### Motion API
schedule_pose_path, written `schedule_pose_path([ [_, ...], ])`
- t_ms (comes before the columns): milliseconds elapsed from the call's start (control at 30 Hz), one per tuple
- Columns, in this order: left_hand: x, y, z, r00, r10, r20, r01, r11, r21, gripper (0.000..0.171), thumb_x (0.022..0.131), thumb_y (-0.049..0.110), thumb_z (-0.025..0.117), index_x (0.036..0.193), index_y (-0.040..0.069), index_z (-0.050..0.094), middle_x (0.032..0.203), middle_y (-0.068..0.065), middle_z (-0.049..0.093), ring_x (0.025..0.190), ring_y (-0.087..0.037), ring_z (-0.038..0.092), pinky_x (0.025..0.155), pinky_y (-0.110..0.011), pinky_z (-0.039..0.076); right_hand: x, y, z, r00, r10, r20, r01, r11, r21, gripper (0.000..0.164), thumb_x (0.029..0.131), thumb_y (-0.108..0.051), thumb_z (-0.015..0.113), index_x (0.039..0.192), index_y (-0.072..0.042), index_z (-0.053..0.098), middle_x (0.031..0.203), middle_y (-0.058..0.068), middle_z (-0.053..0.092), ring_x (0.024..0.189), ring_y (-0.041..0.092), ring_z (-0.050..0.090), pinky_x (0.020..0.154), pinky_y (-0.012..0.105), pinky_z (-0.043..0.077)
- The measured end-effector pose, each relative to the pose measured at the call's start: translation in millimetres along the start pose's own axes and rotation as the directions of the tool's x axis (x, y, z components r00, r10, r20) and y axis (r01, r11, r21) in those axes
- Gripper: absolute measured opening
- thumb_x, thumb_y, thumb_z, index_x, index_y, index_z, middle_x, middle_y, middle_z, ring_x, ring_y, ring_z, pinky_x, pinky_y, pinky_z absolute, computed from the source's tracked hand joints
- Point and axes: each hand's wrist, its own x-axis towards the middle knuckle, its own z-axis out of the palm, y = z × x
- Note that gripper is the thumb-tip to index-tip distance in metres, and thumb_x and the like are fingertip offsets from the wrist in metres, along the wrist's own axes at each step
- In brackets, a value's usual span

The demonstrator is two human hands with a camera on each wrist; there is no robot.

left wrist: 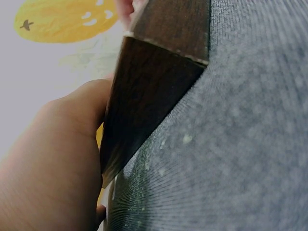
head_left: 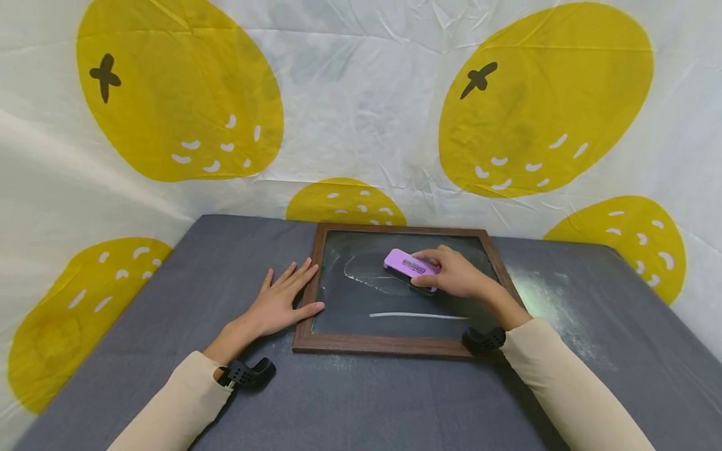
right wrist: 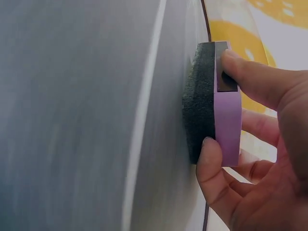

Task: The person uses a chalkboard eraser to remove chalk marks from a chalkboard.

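A wood-framed chalkboard (head_left: pixel 338 322) lies on the table, bearing a white chalk line (head_left: pixel 417 315) near its front edge and a fainter smudged outline (head_left: pixel 361 280) farther back. My right hand (head_left: pixel 459 274) grips a purple board eraser (head_left: pixel 407 263) by its sides. In the right wrist view the eraser's dark felt (right wrist: pixel 199 103) faces the board surface, just behind the chalk line. My left hand (head_left: pixel 282 302) rests with spread, straight fingers at the left side of the frame, its thumb over the wood. The frame's corner (left wrist: pixel 159 91) fills the middle of the left wrist view.
Grey cloth covers the table (head_left: pixel 361 401), with pale dust patches (head_left: pixel 553 307) to the right of the board. Behind it hangs a white curtain (head_left: pixel 361 94) printed with yellow fruit. Each wrist wears a black camera mount (head_left: pixel 248 374).
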Motion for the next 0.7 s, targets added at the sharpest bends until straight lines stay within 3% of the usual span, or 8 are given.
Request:
schedule_pose_path([
  [300, 1.3, -1.9, 0.6, 1.000, -0.003, -0.002, 0.003, 1.000, 0.004, 0.083, 0.090, 0.065, 0.048, 0.155, 0.021, 0.020, 0.159, -0.001, 0.014, 0.144, -0.029, 0.013, 0.108, -0.063, -0.004, -22.4, 40.9, -24.7, 0.998, 0.030, -0.050, -0.033, 0.998, -0.057, 0.058, 0.080, -0.038, 0.078, 0.127, -0.008, 0.063, 0.088, 0.006, 0.060, 0.076, 0.020, 0.049, 0.062, 0.032, 0.039],
  [700, 0.0, 0.0, -1.0, 1.000, 0.015, -0.021, -0.016, 1.000, -0.011, 0.083, 0.090, 0.063, 0.050, 0.154, 0.018, 0.023, 0.158, -0.004, 0.016, 0.143, -0.033, 0.015, 0.107, -0.065, -0.003, -44.5, 44.4, -40.7, 0.994, 0.086, -0.068, -0.094, 0.988, -0.127, 0.059, 0.080, -0.036, 0.078, 0.124, 0.000, 0.063, 0.082, 0.007, 0.057, 0.071, 0.021, 0.047, 0.059, 0.032, 0.035],
])
